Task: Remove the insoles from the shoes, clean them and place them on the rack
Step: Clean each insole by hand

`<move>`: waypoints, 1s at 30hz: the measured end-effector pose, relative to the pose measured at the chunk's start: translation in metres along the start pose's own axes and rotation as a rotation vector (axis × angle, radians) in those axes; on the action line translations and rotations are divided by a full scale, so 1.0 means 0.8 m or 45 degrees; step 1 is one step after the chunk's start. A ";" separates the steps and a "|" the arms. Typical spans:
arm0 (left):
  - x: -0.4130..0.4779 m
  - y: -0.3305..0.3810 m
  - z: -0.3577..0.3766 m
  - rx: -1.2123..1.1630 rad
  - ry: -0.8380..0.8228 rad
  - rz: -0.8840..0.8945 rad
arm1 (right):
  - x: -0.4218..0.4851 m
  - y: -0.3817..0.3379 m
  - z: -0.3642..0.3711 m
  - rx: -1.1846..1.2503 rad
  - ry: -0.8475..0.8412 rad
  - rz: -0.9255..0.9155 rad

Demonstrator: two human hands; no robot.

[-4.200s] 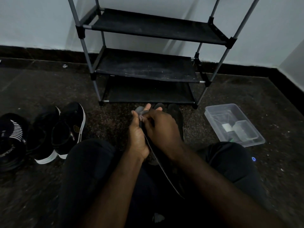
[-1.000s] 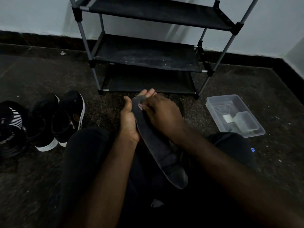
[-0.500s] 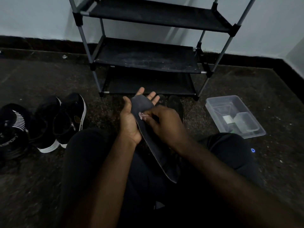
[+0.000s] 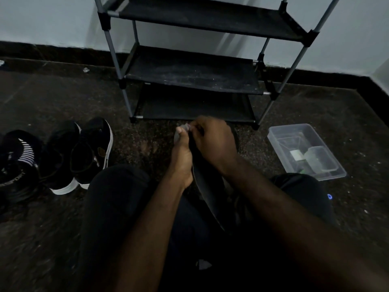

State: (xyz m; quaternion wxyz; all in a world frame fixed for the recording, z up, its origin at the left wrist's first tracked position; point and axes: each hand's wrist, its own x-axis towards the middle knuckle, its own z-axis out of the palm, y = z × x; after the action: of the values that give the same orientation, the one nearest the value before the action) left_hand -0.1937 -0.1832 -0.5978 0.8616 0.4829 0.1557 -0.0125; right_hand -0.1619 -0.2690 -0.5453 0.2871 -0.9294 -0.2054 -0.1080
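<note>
I sit on the floor with a dark insole [image 4: 207,192] held nearly edge-on over my lap, its heel end pointing down toward me. My left hand [image 4: 181,159] grips its toe end, thumb pressed on the near face. My right hand [image 4: 212,140] lies over the same end with fingers curled, pinching it at the top. Something small and pale shows at those fingertips; what it is I cannot tell. The black rack [image 4: 189,70] with grey poles stands straight ahead, its shelves bare.
A pair of black shoes with white soles [image 4: 90,150] and a black shoe with white stripes [image 4: 19,161] stand on the floor at the left. A clear plastic container [image 4: 305,150] holding small items sits at the right. Another dark shoe [image 4: 235,133] peeks out behind my right hand.
The insole has turned from face-up to nearly edge-on. My left fingers have closed round its toe end, and my right hand has slid up to that end.
</note>
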 end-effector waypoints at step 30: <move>-0.032 0.017 0.010 -0.670 -0.233 -0.095 | -0.053 -0.007 0.011 1.465 0.191 0.678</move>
State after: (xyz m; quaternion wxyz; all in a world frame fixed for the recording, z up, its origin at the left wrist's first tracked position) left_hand -0.2141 -0.1857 -0.5757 0.9668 0.2335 0.0928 -0.0468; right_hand -0.2014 -0.2731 -0.5634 0.7709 -0.6356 0.0280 0.0297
